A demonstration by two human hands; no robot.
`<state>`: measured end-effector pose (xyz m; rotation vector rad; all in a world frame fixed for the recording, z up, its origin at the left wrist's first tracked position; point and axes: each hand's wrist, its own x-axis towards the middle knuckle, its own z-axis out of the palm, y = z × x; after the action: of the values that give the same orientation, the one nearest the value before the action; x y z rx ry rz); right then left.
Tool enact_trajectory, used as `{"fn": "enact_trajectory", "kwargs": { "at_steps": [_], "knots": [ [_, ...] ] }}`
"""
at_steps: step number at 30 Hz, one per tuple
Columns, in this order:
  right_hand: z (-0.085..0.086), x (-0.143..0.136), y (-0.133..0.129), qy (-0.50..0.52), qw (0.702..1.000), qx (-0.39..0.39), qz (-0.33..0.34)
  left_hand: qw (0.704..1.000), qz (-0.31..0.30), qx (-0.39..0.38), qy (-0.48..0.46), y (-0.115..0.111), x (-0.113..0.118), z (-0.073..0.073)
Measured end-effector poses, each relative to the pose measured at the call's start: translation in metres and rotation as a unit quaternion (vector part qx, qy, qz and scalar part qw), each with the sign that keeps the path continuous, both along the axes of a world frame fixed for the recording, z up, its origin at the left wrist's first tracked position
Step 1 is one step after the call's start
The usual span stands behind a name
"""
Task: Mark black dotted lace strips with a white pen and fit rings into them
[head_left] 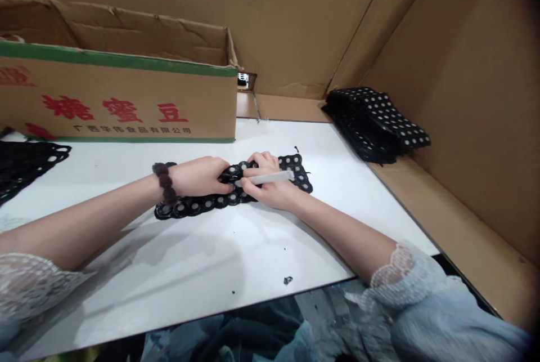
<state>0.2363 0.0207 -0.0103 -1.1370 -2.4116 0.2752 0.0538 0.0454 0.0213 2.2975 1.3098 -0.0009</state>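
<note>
A black strip with rows of pale round dots [206, 203] lies flat on the white table. My left hand [201, 175] rests on its left part, thumb and forefinger pinching at the strip near the middle. A dark fuzzy band circles my left wrist. My right hand [270, 184] holds a slim whitish pen-like tool [276, 177], its tip pointing left at the strip close to my left thumb. The strip's right end shows beyond my right hand.
An open cardboard box [147, 106] with red characters stands at the back left. Black netted pieces [29, 165] lie at the far left. Folded dotted black pieces [379, 120] sit at the right edge. Cardboard walls surround the table [189, 272]; a small black scrap [288, 280] lies near its front.
</note>
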Motion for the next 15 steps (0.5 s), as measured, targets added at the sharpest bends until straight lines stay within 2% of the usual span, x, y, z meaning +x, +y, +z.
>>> {"fn": "enact_trajectory", "kwargs": {
  "at_steps": [4,10,15],
  "knots": [
    [-0.0015,-0.0024,-0.0023,-0.004,1.000,0.014,0.002,1.000,0.011,-0.015,-0.010,-0.0018,-0.0001,0.0005],
    [-0.0032,-0.0034,-0.0031,0.005,1.000,0.012,-0.011,0.995,0.033,-0.061,-0.066,-0.0010,-0.0043,-0.0034],
    [-0.0063,-0.0070,-0.0047,-0.021,0.999,0.025,-0.027,0.986,0.069,-0.091,-0.120,-0.0094,-0.0028,-0.0072]
  ]
}}
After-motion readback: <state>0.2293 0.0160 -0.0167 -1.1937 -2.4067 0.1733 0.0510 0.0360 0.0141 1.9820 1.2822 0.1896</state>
